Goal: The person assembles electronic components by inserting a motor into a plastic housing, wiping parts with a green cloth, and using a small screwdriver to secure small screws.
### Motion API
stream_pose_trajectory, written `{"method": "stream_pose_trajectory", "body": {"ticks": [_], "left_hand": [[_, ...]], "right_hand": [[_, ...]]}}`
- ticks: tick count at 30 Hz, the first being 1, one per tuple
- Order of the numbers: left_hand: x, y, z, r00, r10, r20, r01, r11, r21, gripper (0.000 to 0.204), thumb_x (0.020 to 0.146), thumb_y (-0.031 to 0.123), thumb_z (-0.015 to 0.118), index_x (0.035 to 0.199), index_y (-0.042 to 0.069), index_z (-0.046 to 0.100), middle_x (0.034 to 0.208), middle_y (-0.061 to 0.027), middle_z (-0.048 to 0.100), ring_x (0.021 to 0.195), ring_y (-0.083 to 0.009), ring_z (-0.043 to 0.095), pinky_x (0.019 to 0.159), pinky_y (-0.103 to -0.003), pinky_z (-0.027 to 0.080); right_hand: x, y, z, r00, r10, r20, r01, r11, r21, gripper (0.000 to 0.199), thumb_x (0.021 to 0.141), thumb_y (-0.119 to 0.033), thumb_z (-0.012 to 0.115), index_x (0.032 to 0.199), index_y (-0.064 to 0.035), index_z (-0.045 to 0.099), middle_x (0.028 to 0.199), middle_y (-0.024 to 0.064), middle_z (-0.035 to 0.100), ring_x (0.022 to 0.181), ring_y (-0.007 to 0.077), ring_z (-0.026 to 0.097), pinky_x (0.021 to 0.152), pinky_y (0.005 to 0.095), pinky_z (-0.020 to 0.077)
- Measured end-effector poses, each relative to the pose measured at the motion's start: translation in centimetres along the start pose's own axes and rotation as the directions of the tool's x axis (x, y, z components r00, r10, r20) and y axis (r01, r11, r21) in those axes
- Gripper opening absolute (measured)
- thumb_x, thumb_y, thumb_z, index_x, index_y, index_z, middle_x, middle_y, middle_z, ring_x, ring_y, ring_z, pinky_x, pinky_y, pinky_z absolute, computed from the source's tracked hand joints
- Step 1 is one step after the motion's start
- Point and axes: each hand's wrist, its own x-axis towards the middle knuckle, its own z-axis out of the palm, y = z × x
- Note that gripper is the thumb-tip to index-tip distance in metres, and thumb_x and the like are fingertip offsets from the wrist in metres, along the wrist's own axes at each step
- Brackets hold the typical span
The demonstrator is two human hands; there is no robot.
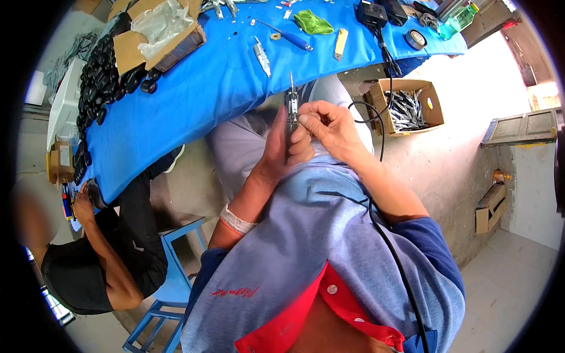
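1. My left fingers clamp the slim metal piece, just near of the blue tabletop.
2. Its long axis runs near to far.
3. My right fingers pinch it from the right, equally close.

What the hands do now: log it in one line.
Left hand: holds slim metal part | Right hand: touches it | Nearby: blue-covered table, carton of metal pieces
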Motion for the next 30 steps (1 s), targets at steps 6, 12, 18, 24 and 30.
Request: {"method": "stream_pose_trajectory", "body": {"ticks": [6, 12, 18, 24, 30], "left_hand": [[0.0, -0.1, 0.0, 1.000, -0.008, 0.003, 0.008, 1.000, -0.009, 0.061, 0.097, 0.062, 0.020, 0.065, 0.016, 0.045, 0.043, 0.0033, 0.030, 0.031, -0.0108, 0.023, 0.037, -0.027, 0.023], [0.0, 0.0, 0.1, 1.000, -0.025, -0.018, 0.024, 0.998, -0.052, 0.061, 0.096, 0.063, 0.024, 0.064, 0.014, 0.043, 0.044, 0.0016, 0.031, 0.032, -0.0123, 0.023, 0.037, -0.027, 0.023], [0.3, -0.1, 0.3, 0.996, -0.048, -0.069, 0.044, 0.997, -0.056, 0.060, 0.097, 0.062, 0.021, 0.063, 0.016, 0.043, 0.043, 0.0043, 0.029, 0.030, -0.0103, 0.025, 0.036, -0.027, 0.023], [0.5, -0.4, 0.2, 0.993, -0.064, -0.104, 0.053, 0.994, -0.100, 0.060, 0.096, 0.063, 0.022, 0.063, 0.016, 0.042, 0.043, 0.0045, 0.028, 0.029, -0.0102, 0.026, 0.036, -0.026, 0.024], [0.5, -0.3, 0.3, 0.996, -0.052, -0.074, 0.048, 0.998, -0.047, 0.060, 0.096, 0.063, 0.021, 0.064, 0.016, 0.040, 0.043, 0.0045, 0.029, 0.029, -0.0095, 0.025, 0.035, -0.025, 0.025]], "right_hand": [[0.3, 0.2, -0.1, 0.999, 0.053, 0.010, -0.053, 0.997, 0.053, 0.014, 0.090, -0.008, 0.062, 0.099, 0.0036, 0.063, 0.077, 0.0024, 0.066, 0.070, 0.0058, 0.058, 0.061, 0.0219, 0.0473], [0.4, -0.8, 0.0, 0.997, 0.070, 0.032, -0.073, 0.989, 0.129, 0.012, 0.091, -0.007, 0.060, 0.097, 0.0040, 0.062, 0.076, 0.0049, 0.067, 0.068, 0.0084, 0.062, 0.060, 0.0221, 0.0491], [0.6, 0.1, -0.2, 0.995, 0.095, 0.008, -0.095, 0.991, 0.098, 0.012, 0.091, -0.007, 0.061, 0.097, 0.0034, 0.063, 0.075, 0.0041, 0.066, 0.067, 0.0078, 0.061, 0.060, 0.0222, 0.0485], [0.8, 1.0, -0.3, 0.994, 0.104, -0.034, -0.101, 0.991, 0.082, 0.013, 0.090, -0.009, 0.062, 0.096, 0.0023, 0.063, 0.077, 0.0022, 0.065, 0.067, 0.0063, 0.057, 0.059, 0.0218, 0.0465], [1.0, 1.2, -0.6, 0.994, 0.109, 0.003, -0.108, 0.977, 0.182, 0.012, 0.090, -0.009, 0.063, 0.096, 0.0011, 0.061, 0.074, 0.0008, 0.063, 0.062, 0.0050, 0.054, 0.055, 0.0199, 0.0431]]}}
